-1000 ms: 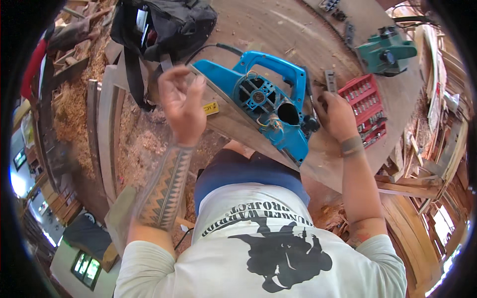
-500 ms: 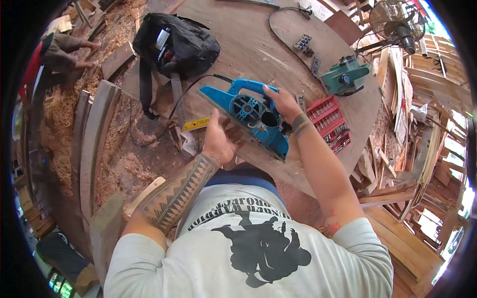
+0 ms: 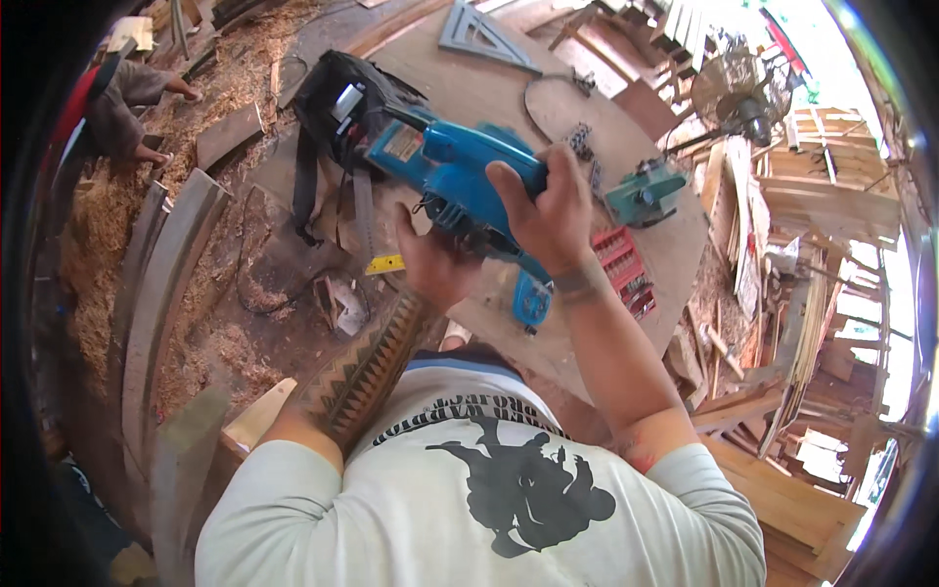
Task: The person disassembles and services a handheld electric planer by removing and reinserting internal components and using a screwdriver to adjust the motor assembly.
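A blue electric planer is up above the table, tilted, its far end in front of the black bag. My right hand grips its near right end, thumb on one side and fingers over the other. From beneath, my left hand supports the planer's lower side; the fingers are partly hidden under it. A smaller blue piece shows just below the planer, beside my right wrist; whether it is joined to the planer I cannot tell. Motion slightly blurs the tool.
On the table lie a red bit case, a green tool, a grey triangular square and a black bag. A yellow-ended square is left of my hand. A fan stands far right; a person's hands show far left.
The planer has been raised and turned so another side faces up. My left hand has come under it, and my right hand has shifted its grip from the handle toward the near end.
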{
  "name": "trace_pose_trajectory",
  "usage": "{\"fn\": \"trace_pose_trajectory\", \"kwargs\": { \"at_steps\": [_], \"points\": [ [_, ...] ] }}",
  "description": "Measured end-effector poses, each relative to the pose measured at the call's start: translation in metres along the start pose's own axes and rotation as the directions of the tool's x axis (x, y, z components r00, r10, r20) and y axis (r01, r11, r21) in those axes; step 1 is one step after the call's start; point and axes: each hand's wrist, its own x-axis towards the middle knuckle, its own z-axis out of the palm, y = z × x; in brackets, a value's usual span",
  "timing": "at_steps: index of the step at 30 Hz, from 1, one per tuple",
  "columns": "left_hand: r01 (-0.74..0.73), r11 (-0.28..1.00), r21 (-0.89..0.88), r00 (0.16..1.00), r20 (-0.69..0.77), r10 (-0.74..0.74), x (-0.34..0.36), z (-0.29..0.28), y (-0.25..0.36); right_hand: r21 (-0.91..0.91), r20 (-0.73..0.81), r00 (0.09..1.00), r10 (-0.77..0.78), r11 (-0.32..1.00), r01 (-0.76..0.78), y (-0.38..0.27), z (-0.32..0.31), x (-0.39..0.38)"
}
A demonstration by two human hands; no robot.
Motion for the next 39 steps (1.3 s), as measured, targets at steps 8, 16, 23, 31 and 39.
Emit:
{"fn": "trace_pose_trajectory", "kwargs": {
  "at_steps": [8,16,23,31,39],
  "points": [
    [-0.700,0.714,-0.004,0.414,0.813,0.411,0.031,0.100,0.039,-0.001,-0.260,0.521,-0.813,0.540,0.842,-0.083,-0.110,0.045],
    [-0.099,0.965,-0.244,0.596,0.762,0.254,0.031,0.125,0.048,-0.165,-0.057,0.275,-0.960,0.281,0.946,-0.109,-0.135,0.043],
    [0.033,0.970,-0.240,0.644,0.748,0.163,0.023,0.143,0.054,-0.244,-0.136,0.354,-0.925,0.377,0.893,-0.145,-0.130,0.036],
    [0.043,0.996,0.073,0.651,0.755,-0.083,-0.001,0.137,0.072,-0.189,0.095,0.174,-0.980,0.154,0.970,-0.100,-0.135,0.075],
    [0.147,0.936,0.319,0.702,0.633,-0.326,-0.017,0.101,0.061,-0.003,0.297,0.407,-0.864,0.425,0.905,-0.006,-0.091,0.063]
  ]
}}
